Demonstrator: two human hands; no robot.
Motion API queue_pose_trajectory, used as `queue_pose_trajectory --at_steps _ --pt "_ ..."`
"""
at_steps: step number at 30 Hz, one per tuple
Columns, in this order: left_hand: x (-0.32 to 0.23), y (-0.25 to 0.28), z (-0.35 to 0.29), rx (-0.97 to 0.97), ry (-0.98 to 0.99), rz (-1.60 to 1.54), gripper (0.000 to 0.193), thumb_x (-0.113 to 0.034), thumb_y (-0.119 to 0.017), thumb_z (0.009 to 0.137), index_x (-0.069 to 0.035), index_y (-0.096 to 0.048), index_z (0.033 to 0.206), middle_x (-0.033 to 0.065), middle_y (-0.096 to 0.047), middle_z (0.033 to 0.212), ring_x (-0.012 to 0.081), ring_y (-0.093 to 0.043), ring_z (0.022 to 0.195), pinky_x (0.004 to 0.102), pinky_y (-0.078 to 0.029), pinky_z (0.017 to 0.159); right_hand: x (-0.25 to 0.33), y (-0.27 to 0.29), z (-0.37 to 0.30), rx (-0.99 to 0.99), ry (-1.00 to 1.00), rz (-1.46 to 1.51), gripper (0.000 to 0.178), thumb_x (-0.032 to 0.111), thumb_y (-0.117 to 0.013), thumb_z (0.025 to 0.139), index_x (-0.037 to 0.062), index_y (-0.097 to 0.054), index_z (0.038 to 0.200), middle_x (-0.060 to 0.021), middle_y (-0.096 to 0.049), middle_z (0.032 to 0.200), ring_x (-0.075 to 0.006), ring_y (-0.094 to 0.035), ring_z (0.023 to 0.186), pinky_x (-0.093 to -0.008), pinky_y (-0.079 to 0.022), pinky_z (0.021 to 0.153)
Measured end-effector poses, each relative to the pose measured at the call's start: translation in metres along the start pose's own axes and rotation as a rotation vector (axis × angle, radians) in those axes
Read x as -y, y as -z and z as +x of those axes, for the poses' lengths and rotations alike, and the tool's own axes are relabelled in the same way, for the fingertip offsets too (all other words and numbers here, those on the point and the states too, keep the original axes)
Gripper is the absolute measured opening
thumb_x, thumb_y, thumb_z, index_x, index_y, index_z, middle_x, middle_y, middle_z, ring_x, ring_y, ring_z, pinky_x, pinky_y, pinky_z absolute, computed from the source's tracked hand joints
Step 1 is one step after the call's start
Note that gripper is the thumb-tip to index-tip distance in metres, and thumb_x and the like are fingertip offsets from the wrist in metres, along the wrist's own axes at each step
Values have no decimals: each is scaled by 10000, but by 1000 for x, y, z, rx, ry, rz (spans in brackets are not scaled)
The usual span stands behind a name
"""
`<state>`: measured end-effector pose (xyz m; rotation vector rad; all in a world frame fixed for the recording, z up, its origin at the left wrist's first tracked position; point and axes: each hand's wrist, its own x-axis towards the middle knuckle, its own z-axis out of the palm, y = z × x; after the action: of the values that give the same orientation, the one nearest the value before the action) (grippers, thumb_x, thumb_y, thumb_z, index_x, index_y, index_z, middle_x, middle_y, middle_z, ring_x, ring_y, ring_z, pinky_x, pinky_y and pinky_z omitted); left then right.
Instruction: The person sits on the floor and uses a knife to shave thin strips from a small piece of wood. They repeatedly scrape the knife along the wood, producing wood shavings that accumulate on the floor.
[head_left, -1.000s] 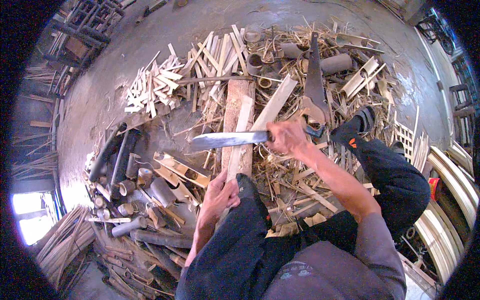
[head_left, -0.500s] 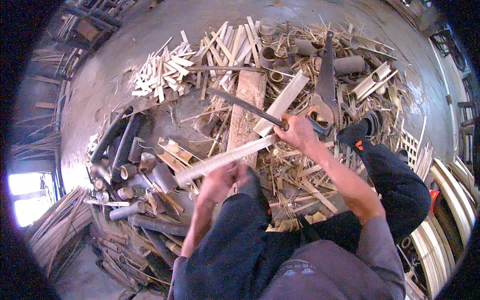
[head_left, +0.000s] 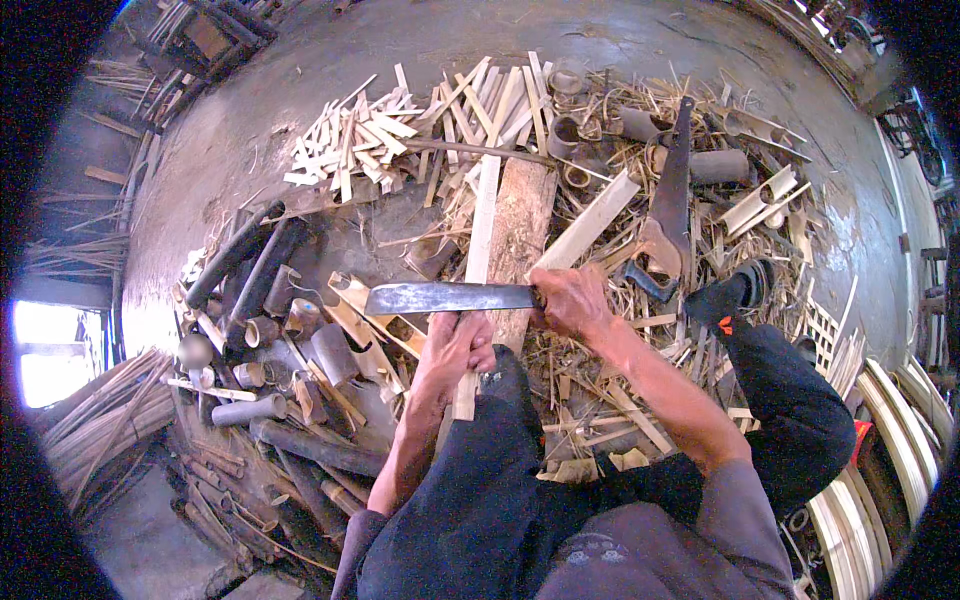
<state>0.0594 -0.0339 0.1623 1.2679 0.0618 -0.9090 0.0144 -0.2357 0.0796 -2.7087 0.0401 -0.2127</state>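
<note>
My right hand [head_left: 572, 302] is wrapped around the handle of a machete [head_left: 450, 298]. Its broad dark blade points left and crosses above a pale bamboo strip [head_left: 483, 225]. Closed around the lower part of that strip is my left hand [head_left: 460, 345], just below the blade. The strip runs lengthwise away from me, alongside a worn wooden plank [head_left: 525, 215]. Whether the blade touches the strip I cannot tell. A split bamboo trough [head_left: 588, 222] lies right of the plank, beyond my right hand.
A handsaw [head_left: 668, 215] rests on shavings at the right. Cut pale strips [head_left: 355, 145] are heaped at the far left. Dark bamboo tubes [head_left: 262, 270] and offcuts lie left, more tubes [head_left: 718, 167] far right. My shod foot [head_left: 735, 287] is beside the saw.
The bamboo strip has swung from slanting crosswise to pointing away from me. The machete has come down and left, its blade now level across the strip. My left hand has shifted right.
</note>
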Motion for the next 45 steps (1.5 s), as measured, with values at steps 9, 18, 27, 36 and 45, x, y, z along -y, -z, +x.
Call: queue_pose_trajectory --at_steps 9,18,27,36,45 --pt "-10 16 -63 117 154 125 381 -148 -439 985 -57 -410 1353 -44 -357 641 51 -352 490 217 -349 438 -89 84 25 0 -607 10 349 376 -618 815 45 -681 908 -198 -674 768 -364 -673 733 -462 -544 654" --pt "-5 -6 -35 104 88 139 354 -134 -468 971 -55 -441 1316 -35 -375 640 51 -353 486 230 -358 430 -13 44 12 48 -92 -66 254 309 -682 688 108 -669 842 -149 -646 690 -336 -660 712 -451 -520 635" --pt "28 51 -25 -87 -463 306 405 -274 -533 950 2 -496 1244 0 -569 740 79 -515 585 231 -407 515 -81 71 -6 -104 -678 -19 416 387 -667 787 -10 -658 910 -235 -670 859 -407 -648 837 -464 -514 724" --pt "-3 40 91 -317 -651 74 258 -271 -529 975 -18 -571 1002 48 -626 787 120 -580 750 270 -482 706 -8 -26 -102 348 -686 579 430 397 -602 844 -27 -622 778 -76 -580 577 -182 -559 507 -350 -457 512" --pt "-18 26 75 -456 -937 -108 222 -268 -441 1006 -64 -519 1046 42 -568 871 121 -518 825 276 -434 787 5 -22 -94 143 -850 942 252 268 -553 922 26 -540 988 2 -484 614 -97 -468 484 -263 -402 443"
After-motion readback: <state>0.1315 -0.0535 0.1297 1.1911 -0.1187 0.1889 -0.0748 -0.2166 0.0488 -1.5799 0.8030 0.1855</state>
